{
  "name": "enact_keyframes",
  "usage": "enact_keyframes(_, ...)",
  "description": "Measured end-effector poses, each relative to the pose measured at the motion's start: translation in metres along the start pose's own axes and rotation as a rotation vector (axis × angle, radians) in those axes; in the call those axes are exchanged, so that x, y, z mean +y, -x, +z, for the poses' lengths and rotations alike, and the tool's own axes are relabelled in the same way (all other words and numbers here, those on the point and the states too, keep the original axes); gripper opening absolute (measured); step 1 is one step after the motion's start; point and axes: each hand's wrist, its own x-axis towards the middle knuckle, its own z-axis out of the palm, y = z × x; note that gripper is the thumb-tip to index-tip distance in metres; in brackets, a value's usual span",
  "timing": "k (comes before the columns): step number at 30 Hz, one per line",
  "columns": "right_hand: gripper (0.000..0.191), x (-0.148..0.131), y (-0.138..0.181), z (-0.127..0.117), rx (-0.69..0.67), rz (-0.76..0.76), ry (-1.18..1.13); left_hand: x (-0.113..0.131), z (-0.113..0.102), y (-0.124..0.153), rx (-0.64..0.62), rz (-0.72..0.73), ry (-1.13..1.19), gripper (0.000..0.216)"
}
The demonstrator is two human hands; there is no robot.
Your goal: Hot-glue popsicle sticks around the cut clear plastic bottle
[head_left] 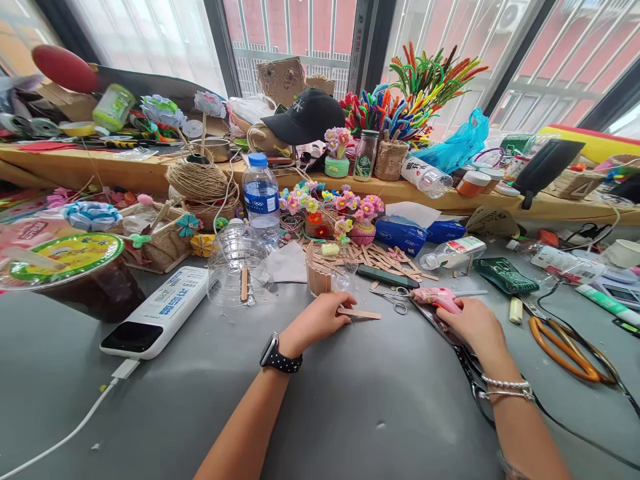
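Between the fingers of my left hand point(323, 319) is a wooden craft stick point(367, 314), pointing right just above the grey table. Just behind that hand stands a curved piece covered in upright craft sticks point(319, 275), partly hidden by my fingers, with clear plastic beside it. My right hand point(473, 325) is closed round the handle of a pink glue gun point(437, 297), whose nozzle points left. Small scissors point(399, 303) lie left of the glue gun. Black-handled scissors point(465, 363) lie under my right hand and wrist.
Loose craft sticks point(395, 259) are heaped behind my hands. A cut plastic bottle point(237, 263), a water bottle point(261, 200), a power bank point(155, 313) and a drink cup point(85, 280) stand or lie left. Orange-handled scissors point(565, 350) and cables lie right. A crowded shelf point(310, 175) runs behind.
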Motion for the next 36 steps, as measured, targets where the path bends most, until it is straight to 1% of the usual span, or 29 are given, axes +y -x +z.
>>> enact_keyframes(2, 0.033, -0.002, 0.002, -0.002, 0.025, 0.028, -0.007, -0.002, 0.002, -0.001, 0.022, 0.012, -0.017, 0.025)
enact_keyframes(6, 0.042, -0.003, 0.004, -0.003, 0.155, 0.050, -0.050, -0.004, 0.006, -0.005, 0.077, 0.027, -0.017, 0.020)
enact_keyframes(10, 0.050, -0.008, 0.008, -0.007, 0.256, 0.070, -0.119, -0.002, 0.008, -0.006, 0.061, -0.002, -0.007, 0.018)
enact_keyframes(12, 0.049, -0.012, 0.010, -0.010, 0.266, 0.059, -0.168, 0.000, 0.009, -0.006, 0.049, -0.019, -0.007, 0.017)
enact_keyframes(15, 0.039, -0.018, 0.013, -0.014, 0.216, 0.016, -0.182, 0.000, 0.011, -0.006, 0.050, -0.038, -0.035, 0.017)
enact_keyframes(17, 0.033, -0.023, 0.016, -0.013, 0.171, -0.040, -0.165, -0.001, 0.012, -0.006, 0.056, -0.041, -0.055, 0.019)
enact_keyframes(19, 0.030, -0.028, 0.018, -0.011, 0.161, -0.112, -0.155, -0.003, 0.013, -0.007, 0.060, -0.035, -0.070, 0.022)
enact_keyframes(22, 0.028, -0.035, 0.021, -0.005, 0.221, -0.188, -0.132, -0.005, 0.014, -0.007, 0.066, -0.027, -0.083, 0.022)
enact_keyframes(26, 0.026, -0.042, 0.029, 0.001, 0.305, -0.210, -0.115, -0.004, 0.014, -0.008, 0.074, -0.019, -0.097, 0.012)
enact_keyframes(32, 0.025, -0.044, 0.039, 0.007, 0.314, -0.182, -0.092, 0.001, 0.016, -0.008, 0.089, 0.013, -0.156, 0.014)
enact_keyframes(36, 0.024, -0.046, 0.041, 0.010, 0.369, -0.245, -0.055, 0.000, 0.018, -0.008, 0.104, 0.044, -0.203, 0.016)
